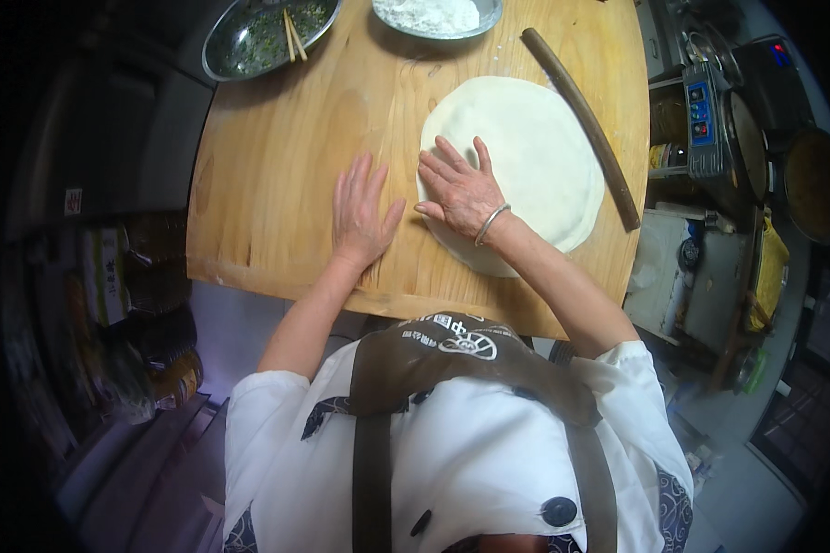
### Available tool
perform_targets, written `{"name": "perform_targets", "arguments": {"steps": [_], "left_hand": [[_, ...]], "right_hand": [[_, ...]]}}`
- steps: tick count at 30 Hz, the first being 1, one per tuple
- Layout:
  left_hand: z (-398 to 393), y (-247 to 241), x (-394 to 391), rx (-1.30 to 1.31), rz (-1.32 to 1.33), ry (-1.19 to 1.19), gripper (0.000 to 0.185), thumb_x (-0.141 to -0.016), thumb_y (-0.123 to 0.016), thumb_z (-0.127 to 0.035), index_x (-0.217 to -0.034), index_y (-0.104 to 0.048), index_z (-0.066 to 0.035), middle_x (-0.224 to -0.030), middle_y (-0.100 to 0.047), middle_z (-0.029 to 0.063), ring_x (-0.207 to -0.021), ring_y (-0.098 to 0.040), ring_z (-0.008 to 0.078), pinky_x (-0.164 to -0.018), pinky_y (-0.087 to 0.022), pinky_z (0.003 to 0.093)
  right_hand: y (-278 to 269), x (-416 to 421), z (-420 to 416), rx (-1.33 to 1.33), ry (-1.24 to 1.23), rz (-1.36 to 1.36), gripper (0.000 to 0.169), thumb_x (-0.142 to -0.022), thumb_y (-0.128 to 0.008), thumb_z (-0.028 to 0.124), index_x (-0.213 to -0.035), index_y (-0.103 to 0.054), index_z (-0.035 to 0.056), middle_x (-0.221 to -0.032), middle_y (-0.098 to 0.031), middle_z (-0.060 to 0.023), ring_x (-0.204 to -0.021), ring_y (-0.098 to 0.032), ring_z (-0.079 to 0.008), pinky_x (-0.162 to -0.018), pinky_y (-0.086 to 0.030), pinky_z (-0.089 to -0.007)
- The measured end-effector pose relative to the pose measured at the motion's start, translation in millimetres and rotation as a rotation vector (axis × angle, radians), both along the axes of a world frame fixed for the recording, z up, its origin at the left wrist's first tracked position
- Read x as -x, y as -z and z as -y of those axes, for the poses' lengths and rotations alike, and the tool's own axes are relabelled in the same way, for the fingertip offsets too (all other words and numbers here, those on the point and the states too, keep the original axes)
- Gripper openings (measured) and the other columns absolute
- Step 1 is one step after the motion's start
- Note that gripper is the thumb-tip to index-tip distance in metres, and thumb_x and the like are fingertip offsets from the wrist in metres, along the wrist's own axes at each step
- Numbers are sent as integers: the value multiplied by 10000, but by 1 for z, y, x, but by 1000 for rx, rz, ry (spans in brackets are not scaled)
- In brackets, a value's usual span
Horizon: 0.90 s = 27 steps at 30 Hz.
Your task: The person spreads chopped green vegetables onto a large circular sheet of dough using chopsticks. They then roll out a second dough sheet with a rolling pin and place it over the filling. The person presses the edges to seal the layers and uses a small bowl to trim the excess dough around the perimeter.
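A wide, flat round of pale dough lies on the right half of a wooden table. My right hand, with a silver bangle at the wrist, rests palm down on the dough's left part, fingers spread. To the left of the dough, my left hand is over the bare wood with fingers apart and holds nothing. A dark wooden rolling pin lies along the dough's right edge, slightly bent by the lens.
At the far left is a metal bowl with chopped greens, chopsticks across its rim. A metal bowl of white flour stands at the far middle. Off the table's right side are a control panel and a round pan.
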<state>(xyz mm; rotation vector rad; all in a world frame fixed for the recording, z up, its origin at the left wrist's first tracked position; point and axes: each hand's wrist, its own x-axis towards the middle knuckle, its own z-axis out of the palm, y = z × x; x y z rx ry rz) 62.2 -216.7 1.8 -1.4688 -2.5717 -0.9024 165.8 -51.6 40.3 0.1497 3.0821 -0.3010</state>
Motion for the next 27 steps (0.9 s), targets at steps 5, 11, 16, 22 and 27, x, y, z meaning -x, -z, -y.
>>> {"name": "perform_targets", "arguments": {"steps": [5,11,16,22,27], "left_hand": [[1,7,0,31,24,10,543,-794,-589,-272,-1242,-432,-8,-1345,-363,213,-1264,-316,367,-1043,-224,479],[1,-1,-1,72,26,-2,528,-815,-555,-280,-1249,-429,-8,-1368,-339,216,-1271,-310,371,-1045,-224,477],[6,3,-3,93,62,-14,581,-779,-591,-297,-1251,-424,-3,-1369,-333,215,-1285,-285,370,-1049,-206,487],[1,-38,-18,-120,-123,-24,645,-727,-655,-297,-1276,-412,-59,-1391,-310,190,-1300,-265,358,-1044,-184,505],[-10,-101,9,309,-203,4,636,-670,-702,-196,-1247,-447,-116,-1230,-471,156,-1140,-447,337,-908,-367,443]], "right_hand": [[21,16,-35,63,-31,-57,590,-804,-544,465,-1236,-464,70,-1349,-407,-47,-1325,-259,-235,-1048,-132,-564],[2,-46,-188,-118,764,-181,244,-746,-604,173,-927,-569,13,-887,-568,-182,-860,-533,-343,-763,-435,-425],[25,-102,-239,61,696,-85,256,-720,-633,142,-927,-557,12,-925,-537,-194,-899,-503,-369,-782,-423,-426],[-47,-89,-184,91,105,-391,252,-663,-600,-5,-899,-524,40,-835,-514,-145,-786,-500,-334,-681,-434,-396],[-56,0,-81,145,-339,-291,121,-739,-500,92,-848,-512,43,-837,-503,-94,-813,-509,-262,-740,-429,-354]]}}
